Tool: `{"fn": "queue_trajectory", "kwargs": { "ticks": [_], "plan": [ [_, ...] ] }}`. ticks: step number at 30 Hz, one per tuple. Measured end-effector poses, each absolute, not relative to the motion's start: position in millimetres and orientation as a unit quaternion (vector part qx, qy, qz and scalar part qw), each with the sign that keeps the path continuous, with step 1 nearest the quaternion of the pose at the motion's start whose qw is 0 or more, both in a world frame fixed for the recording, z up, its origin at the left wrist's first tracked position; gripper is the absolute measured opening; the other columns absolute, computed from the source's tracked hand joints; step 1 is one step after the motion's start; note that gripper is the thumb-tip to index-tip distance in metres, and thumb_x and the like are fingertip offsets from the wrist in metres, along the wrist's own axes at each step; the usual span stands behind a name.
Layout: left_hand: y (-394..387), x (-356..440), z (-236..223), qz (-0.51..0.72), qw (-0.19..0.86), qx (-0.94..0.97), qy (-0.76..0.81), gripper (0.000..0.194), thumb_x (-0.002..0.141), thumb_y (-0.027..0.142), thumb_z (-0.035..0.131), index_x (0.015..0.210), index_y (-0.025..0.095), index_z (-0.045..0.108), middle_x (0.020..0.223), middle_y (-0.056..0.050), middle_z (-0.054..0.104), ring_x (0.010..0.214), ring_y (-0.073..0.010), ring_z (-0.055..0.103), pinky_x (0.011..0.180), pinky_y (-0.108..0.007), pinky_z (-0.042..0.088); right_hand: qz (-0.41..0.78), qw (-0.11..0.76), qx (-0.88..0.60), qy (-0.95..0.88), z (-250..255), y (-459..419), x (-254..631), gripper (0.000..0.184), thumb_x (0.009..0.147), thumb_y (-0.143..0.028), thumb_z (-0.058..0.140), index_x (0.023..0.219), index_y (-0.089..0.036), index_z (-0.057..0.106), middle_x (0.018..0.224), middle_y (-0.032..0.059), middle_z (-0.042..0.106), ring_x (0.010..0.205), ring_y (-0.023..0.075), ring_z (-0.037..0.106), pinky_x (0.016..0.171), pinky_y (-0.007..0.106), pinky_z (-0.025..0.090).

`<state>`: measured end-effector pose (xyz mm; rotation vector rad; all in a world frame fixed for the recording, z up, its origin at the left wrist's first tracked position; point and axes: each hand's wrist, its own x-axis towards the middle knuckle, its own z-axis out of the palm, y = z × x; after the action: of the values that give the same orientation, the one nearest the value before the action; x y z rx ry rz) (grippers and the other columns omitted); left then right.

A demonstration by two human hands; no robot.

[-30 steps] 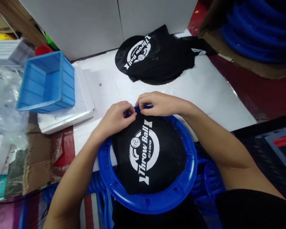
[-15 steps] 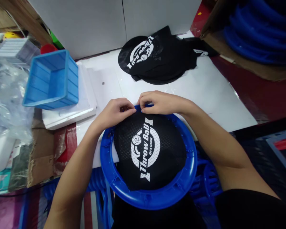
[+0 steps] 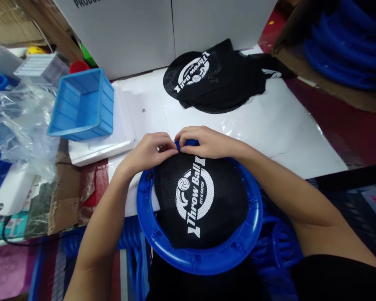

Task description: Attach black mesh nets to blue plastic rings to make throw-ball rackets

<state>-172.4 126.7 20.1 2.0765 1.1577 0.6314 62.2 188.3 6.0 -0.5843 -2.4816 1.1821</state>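
Observation:
A blue plastic ring (image 3: 203,261) lies tilted at the table's near edge, against my body. Across its opening rests a round black mesh cloth (image 3: 225,205) printed "Throw Ball". At the ring's far side my left hand (image 3: 153,150) pinches the edge of the mesh between thumb and fingers. Right beside it, my right hand (image 3: 200,142) also has its fingertips closed on the mesh edge, over the rim. The mesh leaves a gap at the ring's left side. What lies under the fingertips is hidden.
More black mesh cloths (image 3: 219,83) are piled on the white table (image 3: 288,129). A blue bin (image 3: 81,104) stands on a white foam slab (image 3: 103,150) at left. Blue rings (image 3: 344,54) are stacked in a box at upper right. Clear plastic bags (image 3: 25,121) lie far left.
The view has shifted, so the table things sit further right in the picture. Both hands stay at the ring's far rim, the right hand slightly closer to the left.

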Motion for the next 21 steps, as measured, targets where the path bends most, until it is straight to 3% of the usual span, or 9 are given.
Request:
{"fn": "queue_trajectory", "kwargs": {
  "ticks": [12,21],
  "plan": [
    [134,-168,18,0.218,0.333,0.794,0.46,0.008,0.082,0.017,0.066,0.076,0.017,0.071,0.072,0.0,0.066,0.065,-0.0124,0.058,0.065,-0.027,0.046,0.413,0.164,-0.265,-0.856,-1,187,50,0.009,0.089,-0.016,0.063,0.088,-0.02,0.072,0.106,0.0077,0.077,0.102,0.0225,0.07,0.096,0.038,0.052],
    [120,-183,28,0.226,0.283,0.802,0.474,0.015,0.095,0.028,0.071,0.085,0.017,0.074,0.083,-0.003,0.07,0.074,-0.0148,0.063,0.07,-0.028,0.048,0.364,0.106,-0.314,-0.871,11,192,62,0.011,0.086,-0.014,0.061,0.081,-0.019,0.069,0.098,0.0082,0.075,0.095,0.0229,0.067,0.089,0.036,0.049]
  ]
}}
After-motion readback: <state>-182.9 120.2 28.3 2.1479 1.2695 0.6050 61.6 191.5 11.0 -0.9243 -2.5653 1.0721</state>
